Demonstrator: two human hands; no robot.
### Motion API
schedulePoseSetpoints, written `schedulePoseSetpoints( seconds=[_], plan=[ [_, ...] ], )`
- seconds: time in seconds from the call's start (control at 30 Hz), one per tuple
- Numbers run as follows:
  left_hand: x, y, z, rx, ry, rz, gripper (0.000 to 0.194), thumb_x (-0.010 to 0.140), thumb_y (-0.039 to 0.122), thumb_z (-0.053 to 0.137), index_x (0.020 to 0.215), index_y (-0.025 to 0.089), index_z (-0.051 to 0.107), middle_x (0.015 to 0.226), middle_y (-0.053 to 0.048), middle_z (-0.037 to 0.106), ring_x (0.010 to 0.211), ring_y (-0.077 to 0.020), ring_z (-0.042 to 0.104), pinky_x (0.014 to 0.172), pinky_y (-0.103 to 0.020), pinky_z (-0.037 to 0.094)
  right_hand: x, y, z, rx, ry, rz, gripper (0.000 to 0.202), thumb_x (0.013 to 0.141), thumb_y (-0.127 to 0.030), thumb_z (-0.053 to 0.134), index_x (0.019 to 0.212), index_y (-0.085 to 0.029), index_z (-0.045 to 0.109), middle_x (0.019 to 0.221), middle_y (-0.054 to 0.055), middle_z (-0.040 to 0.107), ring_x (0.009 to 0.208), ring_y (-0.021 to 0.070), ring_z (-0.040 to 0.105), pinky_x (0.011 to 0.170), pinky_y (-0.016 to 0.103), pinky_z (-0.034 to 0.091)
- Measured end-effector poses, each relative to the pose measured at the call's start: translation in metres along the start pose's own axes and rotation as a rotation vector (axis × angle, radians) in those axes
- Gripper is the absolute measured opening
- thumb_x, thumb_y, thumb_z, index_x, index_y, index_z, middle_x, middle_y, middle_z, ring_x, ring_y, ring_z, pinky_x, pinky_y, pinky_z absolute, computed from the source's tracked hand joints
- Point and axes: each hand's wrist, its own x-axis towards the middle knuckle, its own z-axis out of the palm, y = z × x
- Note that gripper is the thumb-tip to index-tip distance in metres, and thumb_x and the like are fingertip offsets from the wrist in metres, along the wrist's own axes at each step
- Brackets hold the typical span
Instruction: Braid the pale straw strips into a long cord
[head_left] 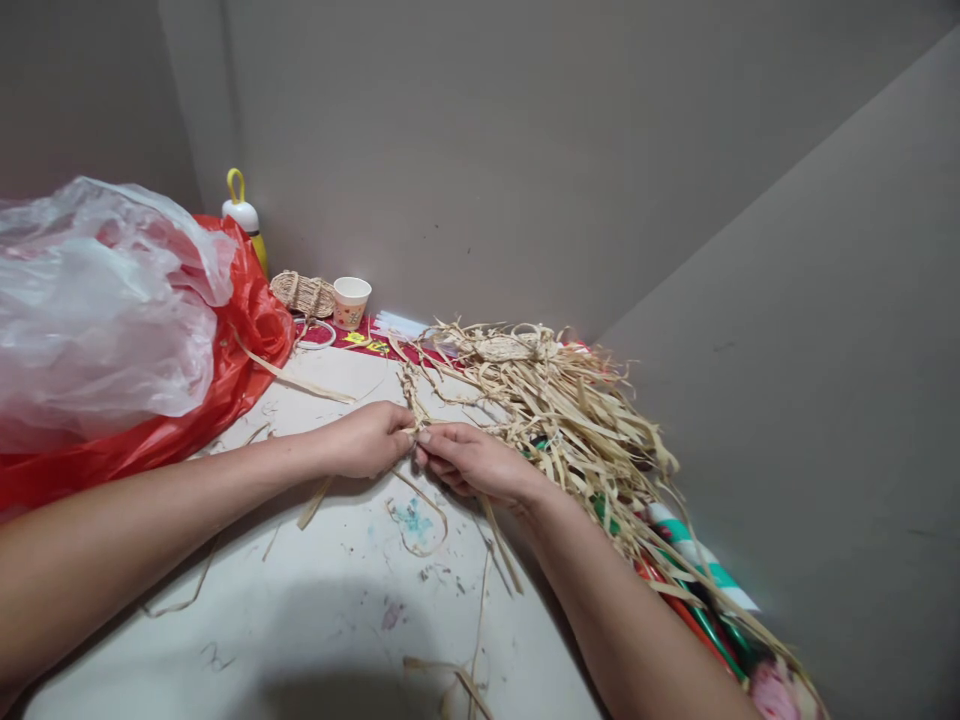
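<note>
My left hand [369,438] and my right hand [469,458] meet over the middle of the white table [330,600]. Both are closed in a pinch on a braided raffia cord [411,390], whose knotted part rises beyond the fingertips. Loose ends of raffia hang below, one strip [501,545] trailing under my right wrist and another [315,505] under my left. The exact spot between the fingertips is hidden. Just right of my right hand spreads a large heap of dry raffia strips [577,400].
Crumpled white plastic [112,300] and a red plastic bag [262,330] fill the left. Along the wall stand a yellow-topped bottle [241,212], a woven straw piece [302,294] and a paper cup [350,305]. Striped rolls [705,560] lie at the right edge.
</note>
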Motion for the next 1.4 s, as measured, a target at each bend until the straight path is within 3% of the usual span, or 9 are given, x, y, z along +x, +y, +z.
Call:
schedulePoseSetpoints(
  seconds=[0.13,0.4,0.67,0.8,1.03,1.1,1.27,1.33,1.4],
  plan=[
    [-0.001,0.004,0.003,0.240,0.096,0.035,0.018,0.080,0.021,0.041,0.068,0.017,0.054,0.063,0.000,0.057,0.058,-0.0113,0.048,0.054,-0.020,0.032,0.003,0.003,0.003,0.054,0.050,0.019,0.027,0.079,-0.038,0.054,0.064,-0.018,0.044,0.044,-0.012,0.025,0.035,0.0029,0.014,0.032,0.016,0.011],
    [-0.013,0.031,0.005,0.656,0.094,-0.138,0.025,0.082,0.028,0.041,0.072,0.016,0.061,0.073,-0.012,0.065,0.068,-0.0225,0.059,0.058,-0.028,0.035,0.005,0.005,0.017,0.134,0.203,0.037,0.017,0.072,-0.026,0.049,0.058,-0.016,0.048,0.039,-0.011,0.027,0.031,0.0021,0.014,0.031,0.016,0.008],
    [-0.021,0.033,0.028,0.800,0.015,-0.124,0.024,0.082,0.018,0.039,0.091,0.013,0.061,0.075,-0.014,0.066,0.074,-0.0259,0.064,0.066,-0.032,0.043,0.005,0.007,0.016,0.367,0.090,0.036,0.035,0.069,-0.027,0.057,0.053,-0.020,0.027,0.040,-0.012,0.024,0.035,0.0015,0.012,0.032,0.014,0.006],
    [-0.022,0.030,0.033,0.751,0.045,-0.151,0.022,0.079,0.013,0.041,0.091,0.012,0.059,0.073,-0.014,0.066,0.075,-0.0249,0.064,0.068,-0.031,0.044,0.005,0.009,0.011,0.439,-0.005,0.032,0.036,0.072,-0.029,0.060,0.056,-0.020,0.029,0.042,-0.012,0.024,0.036,0.0014,0.011,0.033,0.014,0.006],
    [-0.025,0.027,0.042,0.768,0.105,-0.131,0.020,0.080,0.012,0.041,0.092,0.011,0.057,0.074,-0.014,0.064,0.076,-0.0243,0.064,0.069,-0.031,0.045,0.005,0.010,0.014,0.409,0.018,0.012,0.032,0.071,-0.031,0.065,0.058,-0.017,0.039,0.042,-0.012,0.025,0.036,0.0008,0.011,0.033,0.014,0.007],
    [-0.028,0.031,0.045,0.783,0.037,-0.094,0.018,0.075,0.013,0.048,0.090,0.011,0.058,0.074,-0.014,0.065,0.074,-0.0247,0.063,0.067,-0.031,0.044,0.005,0.008,0.014,0.403,0.010,0.033,0.025,0.070,-0.030,0.066,0.062,-0.015,0.048,0.042,-0.013,0.025,0.036,0.0007,0.010,0.033,0.014,0.007],
    [-0.041,0.053,0.043,0.754,-0.364,0.060,0.002,0.063,0.014,0.060,0.065,0.016,0.061,0.060,-0.010,0.062,0.051,-0.0200,0.054,0.049,-0.028,0.033,0.002,0.006,0.009,0.411,-0.001,0.063,0.021,0.070,-0.030,0.067,0.074,-0.011,0.057,0.043,-0.014,0.021,0.037,0.0005,0.008,0.034,0.013,0.007],
    [-0.041,0.059,0.034,0.586,-0.274,0.094,0.019,0.074,0.019,0.049,0.058,0.018,0.058,0.056,-0.006,0.059,0.045,-0.0152,0.047,0.046,-0.027,0.028,0.002,0.007,0.006,0.417,-0.013,0.041,0.021,0.070,-0.030,0.067,0.071,-0.012,0.056,0.043,-0.013,0.021,0.037,0.0006,0.009,0.034,0.013,0.007],
    [-0.035,0.056,0.020,0.417,-0.008,0.060,0.024,0.078,0.024,0.043,0.059,0.018,0.058,0.055,-0.003,0.057,0.046,-0.0127,0.045,0.048,-0.024,0.029,0.002,0.007,0.004,0.421,-0.031,0.017,0.024,0.070,-0.031,0.067,0.066,-0.014,0.051,0.044,-0.013,0.022,0.037,0.0006,0.009,0.034,0.013,0.008]
  ],
)
